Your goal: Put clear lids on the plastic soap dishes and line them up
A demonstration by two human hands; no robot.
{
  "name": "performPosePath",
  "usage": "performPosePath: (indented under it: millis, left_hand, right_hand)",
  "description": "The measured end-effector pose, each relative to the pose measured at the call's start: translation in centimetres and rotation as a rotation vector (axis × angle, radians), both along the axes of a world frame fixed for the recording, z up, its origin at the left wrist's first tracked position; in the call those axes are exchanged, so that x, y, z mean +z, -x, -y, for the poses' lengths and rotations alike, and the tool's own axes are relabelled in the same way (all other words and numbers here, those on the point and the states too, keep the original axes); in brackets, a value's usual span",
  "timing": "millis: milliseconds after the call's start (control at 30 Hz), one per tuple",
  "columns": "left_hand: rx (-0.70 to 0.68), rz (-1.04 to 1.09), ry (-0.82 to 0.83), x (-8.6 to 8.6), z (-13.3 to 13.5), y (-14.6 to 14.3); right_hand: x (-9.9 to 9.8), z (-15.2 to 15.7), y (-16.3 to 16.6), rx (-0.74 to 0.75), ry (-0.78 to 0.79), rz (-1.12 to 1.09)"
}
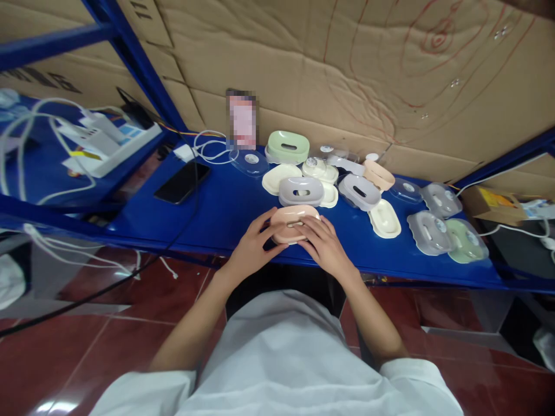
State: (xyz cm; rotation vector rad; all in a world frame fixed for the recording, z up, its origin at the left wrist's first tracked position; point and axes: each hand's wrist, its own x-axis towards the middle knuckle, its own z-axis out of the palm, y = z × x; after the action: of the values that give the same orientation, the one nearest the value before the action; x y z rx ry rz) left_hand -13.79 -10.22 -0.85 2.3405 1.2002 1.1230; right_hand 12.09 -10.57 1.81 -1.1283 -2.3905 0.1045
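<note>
A peach oval soap dish (286, 217) with a slot in its middle is held at the front edge of the blue table. My left hand (255, 240) grips its left end, thumb below and fingers along the side. My right hand (325, 242) closes on its right end, with fingers reaching over the top near the slot. Just behind it lies a grey soap dish (291, 190). A cream tray (277, 178) sits behind that, and another grey dish (364, 199) stands to the right beside a cream tray (388, 222).
A green soap dish (288, 144) and a clear lid (249, 164) lie at the back. Covered dishes, including a grey one (427, 234) and a green one (466, 242), stand at the right. A black phone (182, 182) lies left, near a white charger (185, 152). Cardboard (303, 75) walls the back.
</note>
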Motion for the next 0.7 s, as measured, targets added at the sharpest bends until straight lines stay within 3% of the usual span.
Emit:
performPosePath:
  millis: [367,500,600,700]
  left_hand:
    - [0.017,-0.068,-0.006,-0.1,0.3,-0.2]
    - [-0.029,-0.08,0.053,0.7,0.3,0.3]
    - [-0.017,-0.067,0.072,2.0,-2.3,1.5]
    - [0.133,-0.144,0.007,3.2,-7.5,3.2]
  right_hand:
    - [-0.5,-0.2,-0.4,0.021,-0.008,-0.084]
    - [-0.6,-0.1,-0.3,0.013,-0.013,-0.055]
    - [-0.6,-0.1,-0.2,0.005,-0.003,-0.05]
    - [-0.6,-0.1,-0.2,0.003,-0.005,-0.057]
